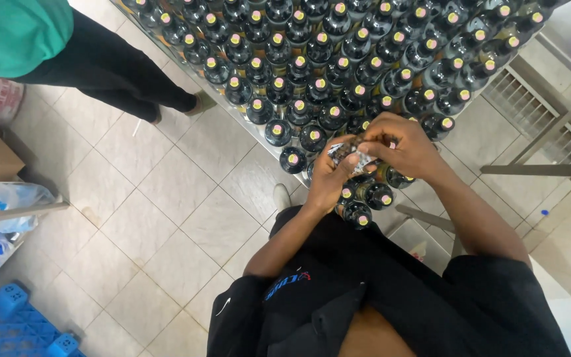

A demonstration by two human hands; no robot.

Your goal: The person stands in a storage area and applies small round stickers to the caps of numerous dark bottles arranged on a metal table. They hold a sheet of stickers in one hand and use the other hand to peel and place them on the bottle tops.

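Left hand [328, 182] and right hand [401, 149] both clamp one small crinkled silver foil piece [355, 157], right grip at 2 o'clock, above dark capped glass bottles [299, 106] on the bench [470, 125].

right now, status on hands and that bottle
Left hand and right hand both gripping crinkled silver wrap over a dark bottle. Capped bottles crowd the table. Bystander's legs left.

Dark bottles [318, 86] with yellow-and-pink caps [279, 83]; silver patterned wrapper [351, 157]; pale beige tiled floor [160, 192]; blue pallet [14, 327]; black shirt [378, 297]; a bystander's teal top [14, 30], black trousers [114, 69].
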